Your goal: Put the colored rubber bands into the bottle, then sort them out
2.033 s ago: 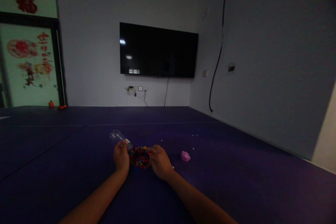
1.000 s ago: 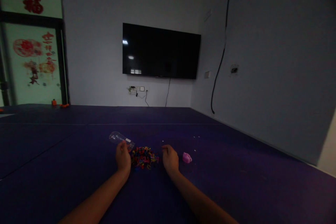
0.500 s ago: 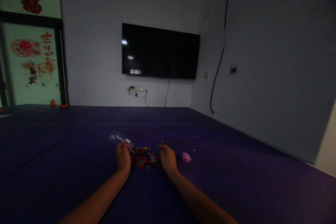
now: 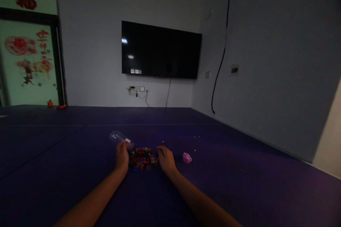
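My left hand (image 4: pixel 122 156) is closed around the neck of a clear, bulb-shaped plastic bottle (image 4: pixel 116 136), which lies tilted with its rounded end pointing away to the left. The bottle's mouth faces a loose heap of small multicoloured elastic bands (image 4: pixel 144 158) on the dark purple surface. At the right edge of that heap is my right hand (image 4: pixel 166 158), its fingers curled inward; whatever is between them, if anything, is hidden. To the right of this hand sits a pink cap (image 4: pixel 187 158) with a small loop, touched by neither hand.
Small white bits (image 4: pixel 195 150) are scattered on the purple surface (image 4: pixel 239 191) beyond the pink cap. Small orange objects (image 4: pixel 50 103) stand far left by the door. A television (image 4: pixel 161 50) hangs on the back wall, and a black cable (image 4: pixel 220 72) dangles at right.
The whole view has shifted slightly, moving everything a little left in the picture. Both hands keep nearly the same places beside the heap, and the bottle is still in my left hand.
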`<state>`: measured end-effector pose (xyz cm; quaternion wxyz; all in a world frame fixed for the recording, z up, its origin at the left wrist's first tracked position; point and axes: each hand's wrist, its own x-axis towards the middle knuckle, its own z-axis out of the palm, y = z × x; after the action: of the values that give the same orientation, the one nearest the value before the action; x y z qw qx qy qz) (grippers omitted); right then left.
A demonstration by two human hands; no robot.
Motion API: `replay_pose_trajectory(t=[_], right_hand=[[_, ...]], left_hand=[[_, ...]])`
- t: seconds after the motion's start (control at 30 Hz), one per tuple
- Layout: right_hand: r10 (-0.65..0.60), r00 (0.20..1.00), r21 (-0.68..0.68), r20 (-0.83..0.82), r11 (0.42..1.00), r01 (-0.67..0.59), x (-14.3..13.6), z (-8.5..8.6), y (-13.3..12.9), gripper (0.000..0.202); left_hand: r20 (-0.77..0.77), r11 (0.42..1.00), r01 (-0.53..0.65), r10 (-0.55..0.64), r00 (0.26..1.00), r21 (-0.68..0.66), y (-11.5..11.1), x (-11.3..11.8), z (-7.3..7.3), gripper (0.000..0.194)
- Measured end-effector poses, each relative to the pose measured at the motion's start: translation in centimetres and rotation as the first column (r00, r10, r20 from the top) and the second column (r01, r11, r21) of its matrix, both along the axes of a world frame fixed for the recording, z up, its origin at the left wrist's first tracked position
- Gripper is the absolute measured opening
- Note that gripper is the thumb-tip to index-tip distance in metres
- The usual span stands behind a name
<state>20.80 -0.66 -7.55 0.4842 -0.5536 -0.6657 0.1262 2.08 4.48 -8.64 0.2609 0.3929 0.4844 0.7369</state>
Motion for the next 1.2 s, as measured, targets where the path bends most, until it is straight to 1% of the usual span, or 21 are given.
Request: replay_pose_trajectory(t=[0.13, 0.23, 0.3, 0.37, 0.47, 0.6, 0.7, 0.77, 0.83, 0.87, 0.9, 0.97, 1.03, 1.07, 1.1, 1.13, 1.2], right_hand=[[0.047, 0.999, -0.001, 0.022, 0.999, -0.047, -0.2, -0.4, 0.2, 0.036], [0.147, 0.986, 0.006, 0.072, 0.989, -0.148, -0.3, -0.8, 0.4, 0.039], [0.22, 0.97, -0.001, 0.107, 0.975, -0.221, -0.4, -1.2, 0.5, 0.041], [0.264, 0.956, 0.004, 0.126, 0.964, -0.267, -0.4, -1.4, 0.6, 0.042], [0.257, 0.958, 0.055, 0.127, 0.962, -0.266, -0.4, -1.5, 0.6, 0.042], [0.166, 0.976, 0.159, 0.141, 0.969, -0.188, -0.4, -1.0, 0.2, 0.039], [0.151, 0.967, 0.25, 0.203, 0.947, -0.201, -0.5, -0.5, -0.4, 0.045], [0.155, 0.957, 0.298, 0.243, 0.927, -0.226, -0.6, -0.1, -0.8, 0.059], [0.149, 0.954, 0.337, 0.26, 0.912, -0.234, -0.8, 0.2, -1.3, 0.071], [0.147, 0.954, 0.356, 0.261, 0.904, -0.237, -0.8, 0.3, -1.5, 0.073], [0.155, 0.953, 0.376, 0.261, 0.893, -0.248, -0.9, 0.3, -1.6, 0.072], [0.191, 0.946, 0.417, 0.261, 0.862, -0.289, -1.1, 0.4, -1.9, 0.058], [0.222, 0.944, 0.457, 0.243, 0.833, -0.314, -1.4, 0.6, -2.1, 0.042], [0.224, 0.95, 0.475, 0.218, 0.826, -0.304, -1.6, 0.8, -2.1, 0.037], [0.215, 0.96, 0.49, 0.18, 0.827, -0.277, -1.7, 1.1, -2.1, 0.032], [0.197, 0.972, 0.502, 0.131, 0.832, -0.236, -1.7, 1.4, -2.1, 0.029], [0.15, 0.988, 0.506, 0.021, 0.851, -0.14, -1.4, 2.4, -1.8, 0.025]], left_hand=[[0.138, 0.99, 0.13, -0.122, 0.983, -0.048, -0.3, 0.0, 0.6, 0.028], [0.182, 0.986, 0.16, -0.148, 0.972, -0.052, -0.7, 0.0, 0.8, 0.03], [0.187, 0.985, 0.164, -0.153, 0.97, -0.046, -1.0, 0.1, 0.9, 0.032], [0.182, 0.985, 0.169, -0.159, 0.97, -0.038, -1.2, 0.1, 1.0, 0.033], [0.168, 0.983, 0.179, -0.172, 0.971, -0.028, -1.2, 0.1, 1.0, 0.032], [0.128, 0.984, 0.179, -0.176, 0.976, -0.009, -1.4, 0.1, 1.3, 0.039], [0.041, 0.979, 0.198, -0.2, 0.979, 0.038, -2.5, 0.7, 1.9, 0.048], [-0.092, 0.956, 0.284, -0.277, 0.956, 0.071, -3.7, 1.4, 2.3, 0.053], [-0.143, 0.921, 0.386, -0.376, 0.916, 0.047, -4.9, 2.3, 2.6, 0.053], [-0.152, 0.902, 0.429, -0.42, 0.895, 0.035, -5.5, 2.7, 2.7, 0.052], [-0.161, 0.879, 0.476, -0.467, 0.87, 0.022, -6.0, 3.1, 2.7, 0.05], [-0.19, 0.832, 0.555, -0.544, 0.817, 0.005, -6.6, 3.6, 2.7, 0.049], [-0.24, 0.803, 0.596, -0.579, 0.779, 0.0, -6.7, 3.7, 2.6, 0.049], [-0.275, 0.796, 0.606, -0.583, 0.765, -0.001, -6.7, 3.7, 2.6, 0.05], [-0.319, 0.797, 0.604, -0.573, 0.755, 0.0, -6.6, 3.5, 2.5, 0.05], [-0.377, 0.81, 0.586, -0.542, 0.751, 0.002, -6.4, 3.2, 2.5, 0.051], [-0.542, 0.868, 0.497, -0.407, 0.735, 0.021, -6.1, 2.3, 2.7, 0.052]])
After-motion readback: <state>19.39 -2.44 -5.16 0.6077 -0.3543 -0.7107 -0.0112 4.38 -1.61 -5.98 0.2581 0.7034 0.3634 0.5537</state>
